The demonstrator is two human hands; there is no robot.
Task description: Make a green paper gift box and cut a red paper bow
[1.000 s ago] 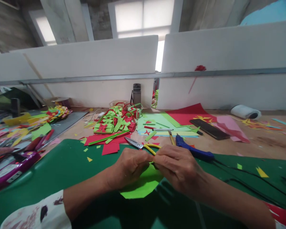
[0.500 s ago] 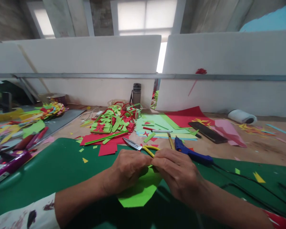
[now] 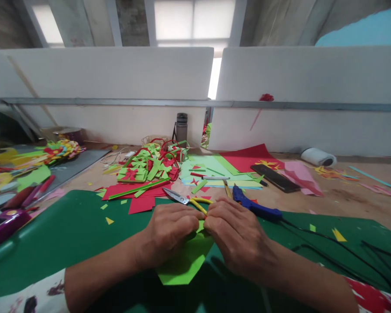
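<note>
A bright green piece of folded paper [image 3: 185, 263] hangs below my two hands, its angular lower edge tilted toward me. My left hand [image 3: 172, 230] is closed on its upper left part, fingers curled. On the upper right part, my right hand [image 3: 237, 234] pinches the same paper, and the two hands nearly meet at the top. A tiny bit of red shows between the fingertips; I cannot make out what it is. Just beyond the hands lie scissors [image 3: 179, 197] with yellow handles. A blue glue gun [image 3: 257, 206] rests to the right of them.
A green mat [image 3: 84, 230] covers the near table. Behind it sit red paper sheets [image 3: 141, 204], a heap of green and red paper pieces [image 3: 146, 165], a phone [image 3: 275, 177] and a dark bottle [image 3: 181, 129]. The glue gun's cable [image 3: 319, 234] runs right.
The whole view has shifted slightly, so things appear a little further left. Both hands keep their hold on the green paper, and a speck of red now shows at the fingertips.
</note>
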